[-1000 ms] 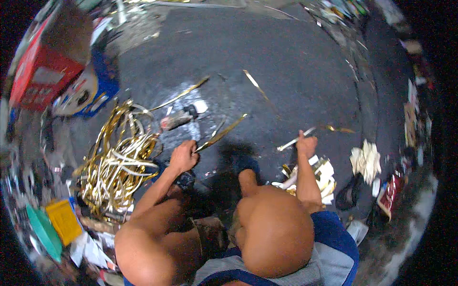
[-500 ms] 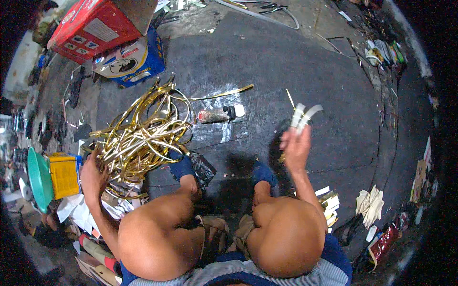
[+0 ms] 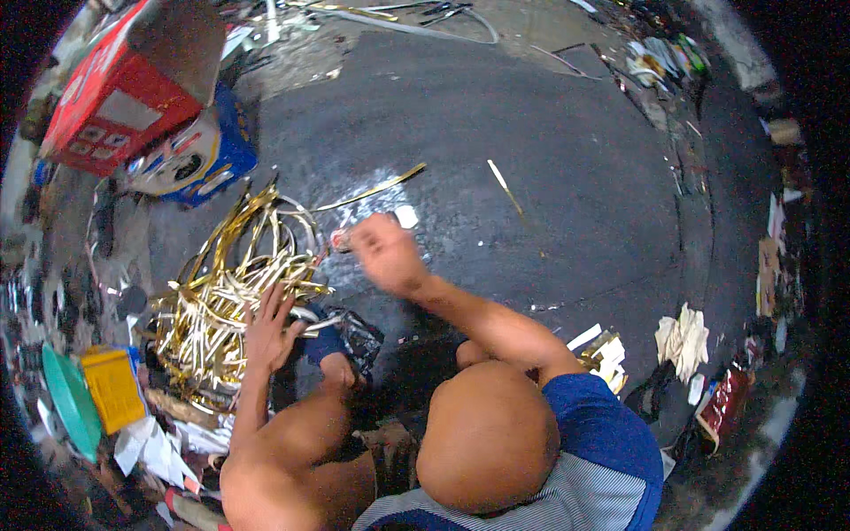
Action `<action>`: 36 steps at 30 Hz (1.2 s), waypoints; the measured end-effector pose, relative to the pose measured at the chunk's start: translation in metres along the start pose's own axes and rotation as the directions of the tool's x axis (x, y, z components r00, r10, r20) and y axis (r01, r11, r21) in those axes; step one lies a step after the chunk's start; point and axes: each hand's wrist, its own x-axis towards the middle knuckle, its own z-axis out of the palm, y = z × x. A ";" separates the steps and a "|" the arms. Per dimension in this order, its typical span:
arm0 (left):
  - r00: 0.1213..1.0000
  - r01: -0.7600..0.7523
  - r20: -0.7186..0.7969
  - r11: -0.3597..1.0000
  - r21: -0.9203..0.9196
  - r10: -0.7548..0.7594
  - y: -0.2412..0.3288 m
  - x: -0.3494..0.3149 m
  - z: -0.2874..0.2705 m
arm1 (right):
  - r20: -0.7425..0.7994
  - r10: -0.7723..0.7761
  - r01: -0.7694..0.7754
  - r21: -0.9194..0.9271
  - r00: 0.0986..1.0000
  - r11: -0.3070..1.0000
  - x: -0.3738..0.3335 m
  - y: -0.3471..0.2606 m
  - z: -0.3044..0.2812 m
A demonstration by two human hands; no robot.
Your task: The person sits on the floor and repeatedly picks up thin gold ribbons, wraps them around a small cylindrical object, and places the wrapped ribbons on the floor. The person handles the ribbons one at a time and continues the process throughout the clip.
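A tangled heap of gold-and-white strips [image 3: 217,314] lies on the floor at my left. My left hand [image 3: 268,334] rests at its near right side with the fingers spread. Pale strips [image 3: 312,327] stick out beside its thumb; whether they are pinched is unclear. My right hand [image 3: 386,255] reaches across the middle, its fingers curled over a red-ended cylinder [image 3: 339,241] on the floor. Most of that cylinder is hidden under the hand. Just beyond it sits a small white piece [image 3: 406,217]. A thin gold strip [image 3: 506,188] lies apart, farther right.
At the far left, a red box [image 3: 119,111] stands by a blue-and-white box [image 3: 199,159]. A green basin [image 3: 71,403] and a yellow container [image 3: 113,389] are at the near left. Crumpled pale cloth or gloves [image 3: 682,341] lie to the right, near scattered scraps.
My right hand has swung left to the cylinder, and the white strips it held are out of it. My left hand has shifted right along the heap. The view has turned slightly.
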 end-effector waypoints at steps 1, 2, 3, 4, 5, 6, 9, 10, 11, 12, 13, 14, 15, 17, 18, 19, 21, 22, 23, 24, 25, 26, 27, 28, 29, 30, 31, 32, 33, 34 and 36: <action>0.998 0.055 0.012 0.998 -0.039 -0.055 -0.003 -0.006 0.005 | -0.222 -0.032 -0.010 -0.185 0.975 0.983 0.006 0.039 -0.041; 0.993 0.119 0.035 0.990 -0.081 -0.117 -0.009 -0.013 0.012 | -0.349 -0.050 -0.090 -0.373 0.936 0.924 0.005 0.060 -0.091; 0.983 0.159 0.102 0.985 -0.062 -0.152 -0.013 -0.015 0.013 | -0.452 -0.121 -0.166 -0.544 0.884 0.823 -0.002 0.090 -0.142; 0.963 0.214 0.170 0.976 -0.027 -0.207 -0.019 -0.021 0.008 | -0.528 -0.047 -0.359 -0.637 0.848 0.682 -0.014 0.118 -0.182; 0.931 0.277 0.240 0.960 0.025 -0.275 -0.022 -0.026 -0.001 | -0.564 0.018 -0.482 -0.687 0.825 0.544 -0.025 0.140 -0.213; 0.880 0.349 0.310 0.933 0.089 -0.359 -0.030 -0.037 -0.002 | -0.563 0.118 -0.549 -0.704 0.818 0.450 -0.031 0.148 -0.227; 0.827 0.295 0.440 0.936 0.193 -0.351 -0.041 -0.041 -0.024 | -0.493 0.134 -0.503 -0.771 0.859 0.389 -0.052 0.179 -0.254; 0.785 0.277 0.512 0.936 0.215 -0.350 -0.038 -0.037 -0.034 | -0.452 0.150 -0.474 -0.800 0.879 0.369 -0.056 0.187 -0.261; 0.801 0.318 0.399 0.882 0.347 -0.446 -0.113 -0.074 0.017 | -0.409 0.143 -0.430 -0.801 0.901 0.416 -0.037 0.191 -0.229; 0.838 0.265 0.380 0.900 0.345 -0.392 -0.059 -0.033 -0.019 | -0.406 0.143 -0.430 -0.829 0.903 0.358 -0.049 0.192 -0.245; 0.873 0.207 0.357 0.916 0.344 -0.331 -0.004 0.011 -0.059 | -0.403 0.143 -0.428 -0.853 0.904 0.298 -0.059 0.191 -0.262; 0.953 0.168 0.187 0.926 0.338 -0.240 -0.002 0.022 -0.063 | -0.405 0.135 -0.426 -0.838 0.904 0.341 -0.053 0.189 -0.258; 0.982 0.186 -0.022 0.982 0.032 -0.185 0.030 0.047 -0.087 | -0.418 0.131 -0.436 -0.827 0.899 0.356 -0.054 0.188 -0.262; 0.943 0.060 -0.273 0.901 -0.429 -0.193 0.044 0.099 -0.072 | -0.519 0.230 -0.560 -0.678 0.823 0.476 -0.045 0.184 -0.263; 0.955 -0.007 -0.255 0.847 -0.532 -0.152 0.043 0.127 -0.054 | -0.568 0.263 -0.617 -0.624 0.779 0.480 -0.045 0.180 -0.269; 0.960 -0.044 -0.246 0.800 -0.599 -0.131 0.049 0.153 -0.043 | -0.608 0.297 -0.664 -0.564 0.736 0.492 -0.041 0.174 -0.272; 0.945 -0.203 -0.328 0.794 -0.573 0.005 0.056 0.203 -0.019 | -0.616 0.224 -0.614 -0.545 0.755 0.570 -0.044 0.176 -0.282; 0.962 -0.162 -0.271 0.785 -0.598 -0.008 0.061 0.220 -0.012 | -0.649 0.258 -0.664 -0.518 0.716 0.539 -0.038 0.173 -0.287; 0.961 -0.212 -0.268 0.794 -0.570 0.064 0.075 0.238 -0.006 | -0.646 0.243 -0.640 -0.497 0.723 0.585 -0.042 0.182 -0.314; 0.962 -0.222 -0.254 0.826 -0.518 0.099 0.071 0.250 0.005 | -0.658 0.191 -0.636 -0.545 0.728 0.547 -0.040 0.185 -0.320; 0.956 -0.264 -0.249 0.824 -0.502 0.154 0.091 0.267 0.011 | -0.612 -0.040 -0.499 -0.680 0.790 0.538 -0.048 0.195 -0.365; 0.962 -0.250 -0.226 0.837 -0.487 0.156 0.100 0.271 0.014 | -0.732 0.152 -0.651 -0.466 0.664 0.599 -0.037 0.186 -0.381; 0.956 -0.276 -0.226 0.836 -0.474 0.187 0.118 0.283 0.015 | -0.651 -0.161 -0.491 -0.691 0.742 0.530 -0.041 0.181 -0.426; 0.964 -0.254 -0.188 0.864 -0.436 0.189 0.111 0.278 0.020 | -0.667 -0.230 -0.583 -0.737 0.708 0.343 -0.024 0.163 -0.408; 0.966 -0.246 -0.174 0.877 -0.413 0.189 0.110 0.275 0.025 | -0.615 -0.282 -0.522 -0.781 0.736 0.343 -0.010 0.142 -0.397; 0.967 -0.247 -0.165 0.885 -0.394 0.196 0.110 0.275 0.027 | -0.560 -0.339 -0.462 -0.823 0.756 0.331 0.002 0.123 -0.387; 0.965 -0.253 -0.164 0.892 -0.374 0.205 0.113 0.278 0.028 | -0.510 -0.232 -0.378 -0.814 0.828 0.441 0.011 0.104 -0.368; 0.968 -0.238 -0.161 0.900 -0.366 0.191 0.110 0.280 0.027 | -0.437 -0.132 -0.294 -0.769 0.890 0.567 0.022 0.088 -0.333; 0.974 -0.214 -0.151 0.912 -0.351 0.170 0.101 0.279 0.028 | -0.339 0.053 -0.261 -0.604 0.939 0.753 0.030 0.061 -0.280; 0.976 -0.202 -0.145 0.919 -0.338 0.161 0.097 0.279 0.028 | -0.163 0.052 -0.145 -0.637 0.985 0.757 0.028 0.044 -0.235; 0.952 -0.227 -0.277 0.905 -0.360 0.128 0.097 0.281 0.031 | 0.217 -0.029 0.148 -0.555 0.976 0.819 0.018 0.047 -0.161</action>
